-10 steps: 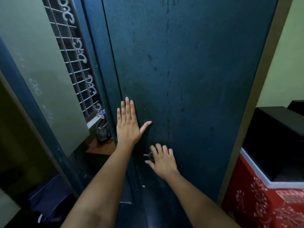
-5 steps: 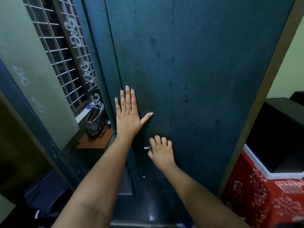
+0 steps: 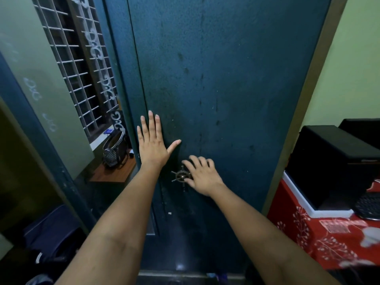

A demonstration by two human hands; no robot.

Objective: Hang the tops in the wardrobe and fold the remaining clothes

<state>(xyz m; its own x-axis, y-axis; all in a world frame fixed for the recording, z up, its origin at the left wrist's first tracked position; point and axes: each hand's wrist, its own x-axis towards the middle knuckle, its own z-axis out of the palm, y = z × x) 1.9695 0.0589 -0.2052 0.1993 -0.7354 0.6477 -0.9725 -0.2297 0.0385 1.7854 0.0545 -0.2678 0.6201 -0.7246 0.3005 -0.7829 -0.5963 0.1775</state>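
While the wardrobe (image 3: 226, 89) stands shut, its dark teal door fills the middle of the view and both hands are on it. A small wheel-shaped brass handle (image 3: 181, 176) sits low on the door near its left edge. The right hand (image 3: 202, 176) lies just beside that handle, its fingers (image 3: 197, 161) loosely spread and resting on the door; the thumb side meets the handle's right rim, though whether it actually grips it I cannot tell. The left hand (image 3: 153, 144) is flat on the door above the handle, fingers straight and together with the thumb held out, probably bracing the panel so the latch can turn freely. No tops or other clothes to hang show near the hands, so the task looks to be at opening the door.

Left of the wardrobe, a striped bag (image 3: 114, 150) stands on a small wooden shelf (image 3: 113, 173) beneath a barred window (image 3: 82, 64). To the right, a black box (image 3: 333, 161) rests on a red patterned cloth (image 3: 320, 239).
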